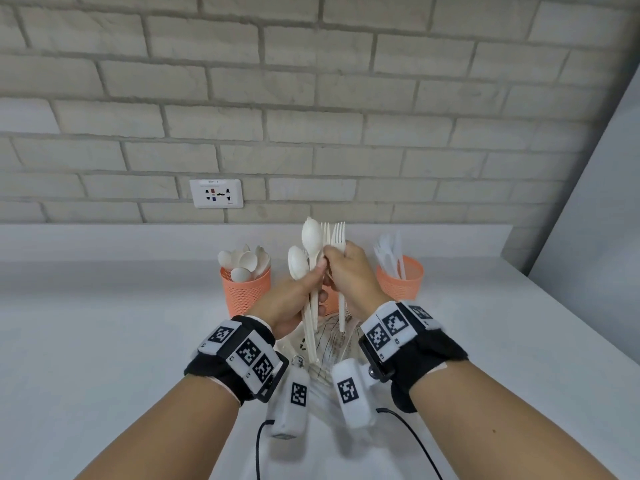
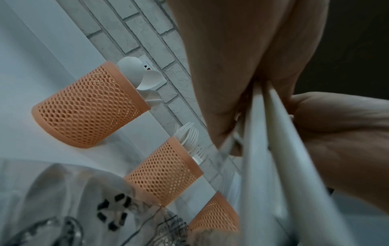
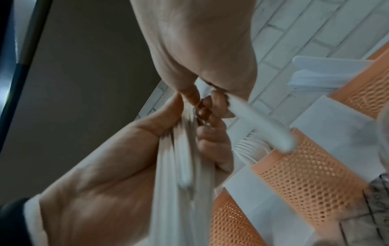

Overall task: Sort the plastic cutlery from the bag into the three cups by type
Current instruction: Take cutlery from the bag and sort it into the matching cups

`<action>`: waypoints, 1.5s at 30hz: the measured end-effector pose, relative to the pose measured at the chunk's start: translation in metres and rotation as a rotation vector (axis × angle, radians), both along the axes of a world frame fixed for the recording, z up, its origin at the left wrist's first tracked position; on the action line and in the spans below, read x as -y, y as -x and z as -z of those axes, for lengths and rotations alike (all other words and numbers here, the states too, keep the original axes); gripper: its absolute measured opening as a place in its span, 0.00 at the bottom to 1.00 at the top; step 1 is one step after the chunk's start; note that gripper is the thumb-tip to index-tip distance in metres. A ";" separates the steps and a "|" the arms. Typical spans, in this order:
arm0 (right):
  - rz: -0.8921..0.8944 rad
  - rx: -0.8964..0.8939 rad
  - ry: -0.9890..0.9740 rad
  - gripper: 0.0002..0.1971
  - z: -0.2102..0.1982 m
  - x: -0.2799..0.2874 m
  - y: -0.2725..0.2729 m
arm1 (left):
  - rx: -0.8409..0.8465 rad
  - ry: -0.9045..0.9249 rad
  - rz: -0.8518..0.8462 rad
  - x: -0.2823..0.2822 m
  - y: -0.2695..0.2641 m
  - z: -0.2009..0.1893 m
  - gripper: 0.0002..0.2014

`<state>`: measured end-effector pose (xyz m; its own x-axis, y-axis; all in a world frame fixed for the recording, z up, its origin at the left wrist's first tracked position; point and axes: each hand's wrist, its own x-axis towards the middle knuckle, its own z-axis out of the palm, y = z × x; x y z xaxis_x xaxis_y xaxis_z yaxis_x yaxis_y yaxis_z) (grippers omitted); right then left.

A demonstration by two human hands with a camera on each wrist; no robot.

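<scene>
My left hand [image 1: 298,296] grips an upright bundle of white plastic spoons and forks [image 1: 310,251] by the handles, above the table. My right hand [image 1: 348,271] pinches one fork [image 1: 338,237] at the bundle's right side; its handle [image 3: 261,123] hangs free below the fingers. Three orange mesh cups stand by the wall: the left cup [image 1: 245,292] holds spoons, the right cup [image 1: 400,282] holds knives, and the middle cup [image 2: 162,173], holding forks, is mostly hidden behind my hands in the head view. The clear printed bag [image 1: 332,344] lies under my hands.
A brick wall with a white socket plate [image 1: 216,193] rises right behind the cups. The white counter [image 1: 104,323] stretches to both sides. A grey panel [image 1: 595,202] closes the right side. Camera cables [image 1: 412,441] hang from my wrists.
</scene>
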<state>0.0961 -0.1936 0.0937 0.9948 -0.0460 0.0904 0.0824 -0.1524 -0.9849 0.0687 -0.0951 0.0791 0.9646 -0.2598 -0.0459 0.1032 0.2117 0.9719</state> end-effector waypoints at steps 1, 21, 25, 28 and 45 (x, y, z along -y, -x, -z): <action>-0.005 0.003 0.007 0.10 0.000 -0.001 0.000 | -0.015 0.037 -0.037 0.000 -0.001 0.000 0.15; 0.024 0.199 -0.112 0.11 -0.046 0.038 -0.056 | 0.037 0.169 -0.197 -0.019 -0.022 0.000 0.03; 0.054 0.256 -0.142 0.14 -0.030 0.025 -0.071 | 0.102 0.089 -0.185 -0.019 -0.023 -0.003 0.05; 0.034 0.207 -0.129 0.14 -0.007 0.019 -0.081 | 0.078 0.086 -0.177 -0.020 -0.025 0.000 0.02; -0.424 0.055 0.171 0.07 -0.011 0.008 -0.045 | 0.085 0.168 -0.312 -0.021 -0.020 0.007 0.07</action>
<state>0.1413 -0.2019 0.1048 0.9163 0.3838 0.1144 0.2239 -0.2539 -0.9410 0.0886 -0.0739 0.0721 0.9972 0.0501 0.0562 -0.0710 0.3780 0.9231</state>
